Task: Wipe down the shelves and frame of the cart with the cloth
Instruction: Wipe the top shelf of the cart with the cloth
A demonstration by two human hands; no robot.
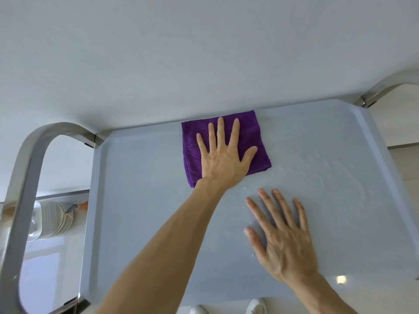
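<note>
Cloth (226,146): purple, folded, flat on far middle of my cart's top shelf (140,200).
Left hand (223,155): fingers spread, pressing cloth.
Right hand (283,236): flat, fingers apart, on shelf, near right.

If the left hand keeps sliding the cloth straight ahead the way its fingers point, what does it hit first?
Probably the raised far rim of the top shelf, just past the purple cloth under the left hand. The wall looks close behind, though depth is unclear.
</note>
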